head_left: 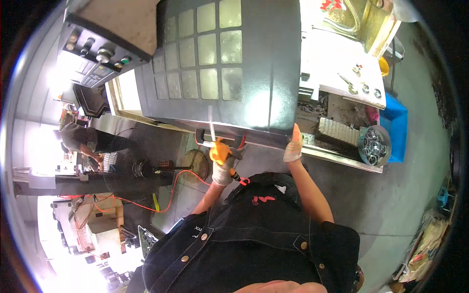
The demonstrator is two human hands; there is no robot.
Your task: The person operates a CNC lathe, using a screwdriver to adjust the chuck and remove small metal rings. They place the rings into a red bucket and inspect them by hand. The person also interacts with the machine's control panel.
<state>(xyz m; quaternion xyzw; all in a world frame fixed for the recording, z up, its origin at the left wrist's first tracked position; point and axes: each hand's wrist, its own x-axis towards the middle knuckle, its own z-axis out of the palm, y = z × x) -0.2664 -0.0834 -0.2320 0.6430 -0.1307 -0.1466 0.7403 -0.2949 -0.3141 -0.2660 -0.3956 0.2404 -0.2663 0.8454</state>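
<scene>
My left hand [222, 171], in a pale glove, is closed round an orange air blow gun [220, 152]. Its thin nozzle [211, 124] points away from me, toward the lower edge of a dark machine door [266, 63] with a grid window. A red coiled air hose runs from the gun's end near my chest. My right hand [293, 146], also gloved with bare fingertips showing, grips the door's near right corner; most of its fingers are hidden behind the edge.
A control panel [100, 53] juts out at upper left. On the right, a round metal bowl [374, 145] of metal rings stands beside a ridged block [337, 131] and a blue bin [394, 127]. At left are a large fan [129, 166] and another person [80, 139].
</scene>
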